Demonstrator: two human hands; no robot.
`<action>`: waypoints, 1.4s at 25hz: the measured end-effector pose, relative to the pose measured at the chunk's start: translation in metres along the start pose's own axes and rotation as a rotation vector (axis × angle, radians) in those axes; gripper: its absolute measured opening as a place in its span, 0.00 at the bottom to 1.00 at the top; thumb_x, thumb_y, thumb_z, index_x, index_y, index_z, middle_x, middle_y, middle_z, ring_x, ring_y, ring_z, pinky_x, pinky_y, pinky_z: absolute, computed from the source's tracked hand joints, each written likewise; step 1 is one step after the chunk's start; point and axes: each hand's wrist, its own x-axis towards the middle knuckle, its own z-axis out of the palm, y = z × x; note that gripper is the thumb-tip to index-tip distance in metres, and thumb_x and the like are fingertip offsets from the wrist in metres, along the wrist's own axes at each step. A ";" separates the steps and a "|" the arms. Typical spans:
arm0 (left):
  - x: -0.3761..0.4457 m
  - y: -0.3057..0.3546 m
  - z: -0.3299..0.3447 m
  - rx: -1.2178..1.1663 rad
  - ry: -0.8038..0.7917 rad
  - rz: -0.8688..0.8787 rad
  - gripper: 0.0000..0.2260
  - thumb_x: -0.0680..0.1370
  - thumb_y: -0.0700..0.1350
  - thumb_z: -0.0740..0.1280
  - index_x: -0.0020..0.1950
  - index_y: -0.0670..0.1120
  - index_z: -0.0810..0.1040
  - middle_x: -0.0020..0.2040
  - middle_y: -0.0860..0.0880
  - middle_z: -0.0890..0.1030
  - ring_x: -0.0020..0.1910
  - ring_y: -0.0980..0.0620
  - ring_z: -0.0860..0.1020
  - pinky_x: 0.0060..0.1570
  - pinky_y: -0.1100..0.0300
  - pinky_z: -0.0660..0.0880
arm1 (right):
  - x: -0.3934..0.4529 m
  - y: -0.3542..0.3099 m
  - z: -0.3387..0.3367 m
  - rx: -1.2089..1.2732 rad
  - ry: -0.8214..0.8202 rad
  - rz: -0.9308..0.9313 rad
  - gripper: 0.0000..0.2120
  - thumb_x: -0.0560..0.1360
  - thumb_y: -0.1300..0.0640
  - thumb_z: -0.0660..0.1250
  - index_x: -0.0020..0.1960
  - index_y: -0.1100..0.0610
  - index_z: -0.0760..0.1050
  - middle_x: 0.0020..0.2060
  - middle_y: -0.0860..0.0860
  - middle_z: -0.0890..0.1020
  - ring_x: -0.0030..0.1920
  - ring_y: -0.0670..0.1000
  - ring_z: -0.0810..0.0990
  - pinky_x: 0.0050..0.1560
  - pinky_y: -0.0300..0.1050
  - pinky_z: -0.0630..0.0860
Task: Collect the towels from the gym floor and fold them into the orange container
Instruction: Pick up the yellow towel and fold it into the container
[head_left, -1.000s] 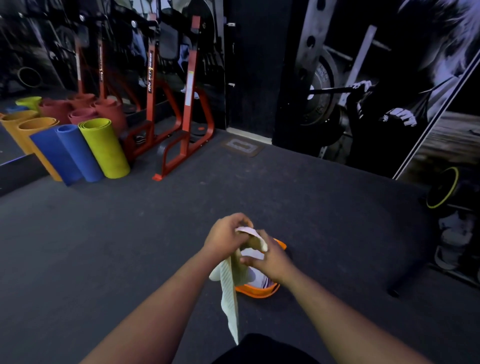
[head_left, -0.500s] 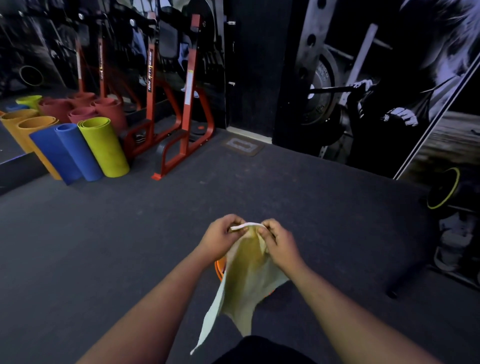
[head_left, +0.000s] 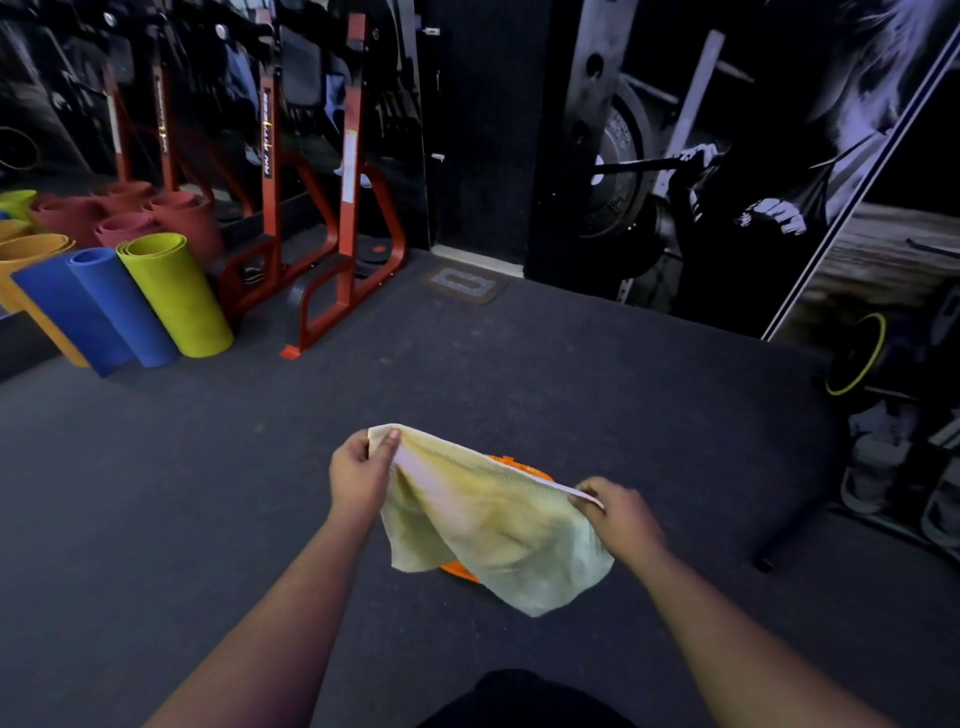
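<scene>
Towel (head_left: 483, 525) between hands, over container (head_left: 524, 470)

Towel (head_left: 488, 525): soft woven cloth, pale yellow, matt, finely textured.
Container (head_left: 524, 467): orange plastic, slightly glossy where seen.
Floor (head_left: 519, 374): dark rubber-like covering, matt, finely speckled and rough.
Rolled mats (head_left: 171, 296): foam-like sheet, matt, smooth.
Rack (head_left: 348, 208): red painted metal, faintly glossy.
Wall mural (head_left: 727, 156): smooth printed surface.
</scene>
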 end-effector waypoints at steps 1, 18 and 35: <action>0.000 -0.002 0.002 0.009 0.023 -0.009 0.10 0.77 0.50 0.73 0.44 0.43 0.80 0.38 0.48 0.81 0.38 0.50 0.79 0.43 0.45 0.78 | 0.000 -0.004 0.000 0.080 0.024 0.017 0.07 0.76 0.47 0.72 0.43 0.47 0.76 0.36 0.44 0.82 0.37 0.46 0.79 0.40 0.46 0.75; -0.055 0.002 0.064 -0.076 -0.537 0.063 0.07 0.80 0.46 0.68 0.54 0.45 0.83 0.42 0.39 0.84 0.38 0.52 0.80 0.40 0.54 0.77 | 0.004 -0.080 0.000 0.183 -0.038 -0.244 0.04 0.74 0.48 0.70 0.44 0.38 0.79 0.38 0.42 0.84 0.39 0.43 0.83 0.42 0.50 0.81; -0.039 0.007 0.063 -0.016 -0.480 0.075 0.06 0.81 0.42 0.70 0.56 0.45 0.84 0.49 0.48 0.88 0.49 0.51 0.86 0.51 0.54 0.81 | 0.027 -0.091 -0.013 -0.188 -0.003 -0.331 0.18 0.74 0.37 0.68 0.40 0.50 0.71 0.36 0.47 0.80 0.40 0.52 0.80 0.36 0.48 0.71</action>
